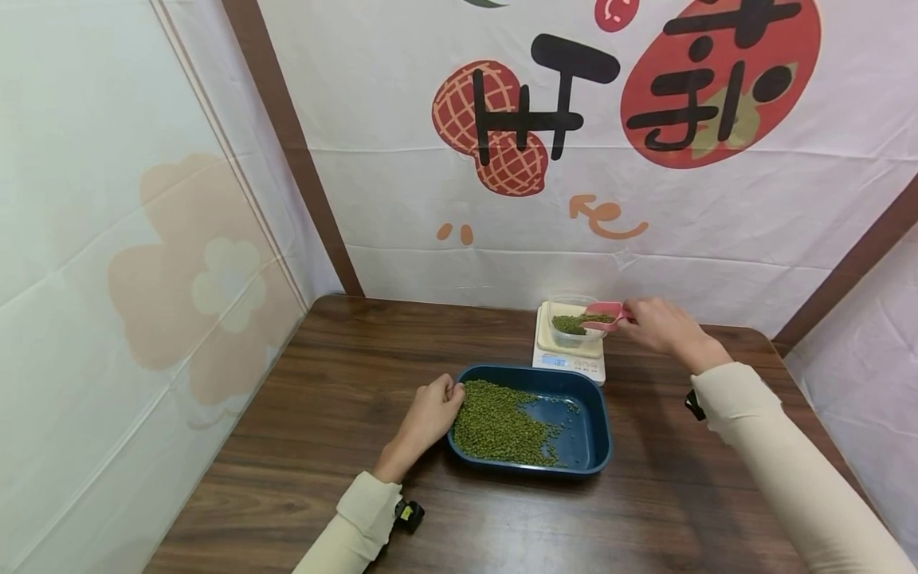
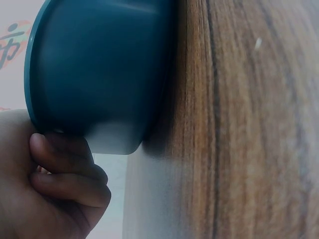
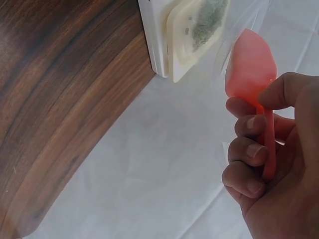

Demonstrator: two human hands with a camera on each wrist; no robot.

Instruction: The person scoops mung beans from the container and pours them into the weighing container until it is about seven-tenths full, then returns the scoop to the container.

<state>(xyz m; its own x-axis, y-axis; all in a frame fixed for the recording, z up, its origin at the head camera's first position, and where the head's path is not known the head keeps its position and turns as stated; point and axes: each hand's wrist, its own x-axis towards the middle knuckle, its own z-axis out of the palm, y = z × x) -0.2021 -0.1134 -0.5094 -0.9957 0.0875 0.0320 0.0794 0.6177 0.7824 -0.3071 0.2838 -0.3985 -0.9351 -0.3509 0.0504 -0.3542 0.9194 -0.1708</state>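
My left hand (image 1: 430,410) grips the left rim of a dark blue tray (image 1: 579,437), its fingers curled beside the wall in the left wrist view. Green mung beans (image 1: 502,422) lie heaped toward the tray's left side, and a few are scattered at the right. Behind the tray, my right hand (image 1: 663,327) holds a pink scoop (image 3: 251,64) by its handle, fingers wrapped round it. The scoop's bowl, with beans in it, is at the right rim of a clear plastic container (image 1: 574,340). More green beans lie inside that container, which stands on a white scale (image 1: 590,371).
The scale has a lit display and stands near the back edge of the wooden table (image 1: 344,383). Right behind that edge hangs a printed white cloth (image 1: 402,199). Another cloth panel (image 1: 129,319) closes off the left side.
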